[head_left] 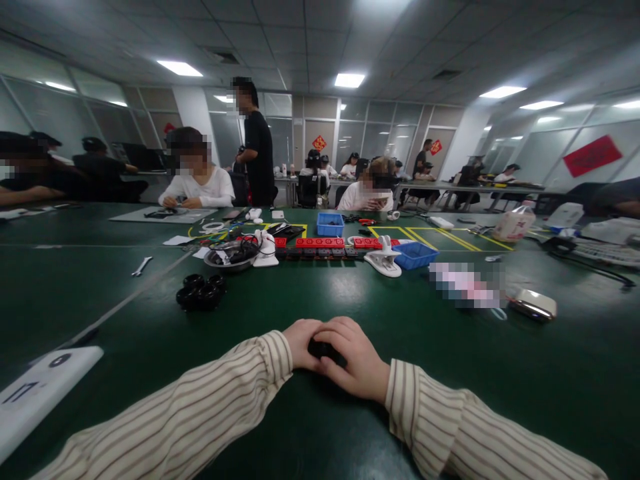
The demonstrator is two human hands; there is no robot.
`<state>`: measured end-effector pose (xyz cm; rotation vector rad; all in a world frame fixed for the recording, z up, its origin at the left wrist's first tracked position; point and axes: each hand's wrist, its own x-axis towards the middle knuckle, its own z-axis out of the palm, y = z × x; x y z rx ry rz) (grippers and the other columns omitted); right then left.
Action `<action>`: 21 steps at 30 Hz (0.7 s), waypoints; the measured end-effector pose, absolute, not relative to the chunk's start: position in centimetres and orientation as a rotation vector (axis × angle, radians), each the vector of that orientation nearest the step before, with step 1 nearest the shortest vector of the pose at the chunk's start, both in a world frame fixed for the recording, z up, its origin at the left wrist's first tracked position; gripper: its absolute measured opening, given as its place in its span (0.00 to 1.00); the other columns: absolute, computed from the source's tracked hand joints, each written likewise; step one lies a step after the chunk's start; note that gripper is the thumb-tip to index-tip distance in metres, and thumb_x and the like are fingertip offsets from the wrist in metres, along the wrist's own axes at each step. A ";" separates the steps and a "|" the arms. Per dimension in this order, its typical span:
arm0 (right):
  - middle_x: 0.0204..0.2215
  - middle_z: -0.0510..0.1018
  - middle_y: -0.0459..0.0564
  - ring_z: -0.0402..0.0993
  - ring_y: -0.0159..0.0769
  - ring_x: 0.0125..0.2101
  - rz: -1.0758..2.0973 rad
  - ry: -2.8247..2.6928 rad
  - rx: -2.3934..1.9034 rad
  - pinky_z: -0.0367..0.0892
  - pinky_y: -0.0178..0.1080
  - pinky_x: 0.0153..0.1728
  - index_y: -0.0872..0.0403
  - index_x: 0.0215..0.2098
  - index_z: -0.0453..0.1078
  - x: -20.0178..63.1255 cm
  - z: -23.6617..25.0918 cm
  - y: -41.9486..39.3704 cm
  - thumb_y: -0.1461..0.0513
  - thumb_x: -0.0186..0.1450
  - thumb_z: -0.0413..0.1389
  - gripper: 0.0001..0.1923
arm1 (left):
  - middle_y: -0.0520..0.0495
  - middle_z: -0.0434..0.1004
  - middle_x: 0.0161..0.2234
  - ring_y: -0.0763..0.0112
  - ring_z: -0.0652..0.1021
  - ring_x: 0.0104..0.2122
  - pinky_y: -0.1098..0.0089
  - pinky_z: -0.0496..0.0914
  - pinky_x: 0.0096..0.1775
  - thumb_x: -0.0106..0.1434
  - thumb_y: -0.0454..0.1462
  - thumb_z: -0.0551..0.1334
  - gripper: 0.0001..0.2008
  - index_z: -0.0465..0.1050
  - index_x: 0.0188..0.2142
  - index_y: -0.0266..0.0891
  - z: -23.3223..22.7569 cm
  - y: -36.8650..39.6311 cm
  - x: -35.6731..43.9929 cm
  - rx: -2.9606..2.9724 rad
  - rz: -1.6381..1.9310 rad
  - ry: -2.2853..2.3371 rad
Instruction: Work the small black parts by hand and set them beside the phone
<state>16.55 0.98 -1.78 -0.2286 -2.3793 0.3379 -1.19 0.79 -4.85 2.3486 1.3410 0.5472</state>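
Both hands, left hand (301, 341) & right hand (353, 360), closed together on 1 small black part (320, 349) near bench (300, 427) edge; black rings cluster (201, 292) far left, 2 blue trays (415, 255).

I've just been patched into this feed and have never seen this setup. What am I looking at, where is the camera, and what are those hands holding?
There is no machine here. A person wears a camera on the head, looking forward and down at their own two hands in striped sleeves. The left hand and right hand are cupped together around a small black object, mostly hidden. They rest on a green table. Further out lie a cluster of black rings, a metal bowl of cables, red blocks, two blue trays and a white clip. Other people sit beyond.
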 end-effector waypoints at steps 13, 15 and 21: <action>0.32 0.69 0.51 0.63 0.35 0.35 0.422 -2.408 -0.407 0.60 0.40 0.39 0.58 0.35 0.64 16.4 -2.2 1.3 0.67 0.57 0.48 0.07 | 0.54 0.66 0.25 0.68 0.70 0.29 0.70 0.62 0.33 0.42 0.40 0.67 0.15 0.65 0.26 0.38 -4.8 0.3 -0.5 2.447 0.507 1.464; 0.32 0.70 0.51 0.64 0.35 0.35 0.412 -2.406 -0.332 0.60 0.40 0.40 0.57 0.34 0.65 16.4 -2.2 1.2 0.67 0.57 0.46 0.09 | 0.55 0.64 0.23 0.69 0.69 0.28 0.71 0.61 0.32 0.41 0.38 0.67 0.13 0.63 0.23 0.38 -5.0 0.5 -0.7 2.456 0.519 1.428; 0.33 0.72 0.48 0.66 0.34 0.37 0.282 -2.446 -0.193 0.55 0.45 0.49 0.55 0.31 0.65 16.4 -2.4 1.1 0.68 0.56 0.45 0.09 | 0.56 0.63 0.22 0.70 0.69 0.28 0.72 0.62 0.34 0.40 0.36 0.68 0.13 0.63 0.20 0.38 -5.5 0.8 -1.1 2.445 0.538 1.327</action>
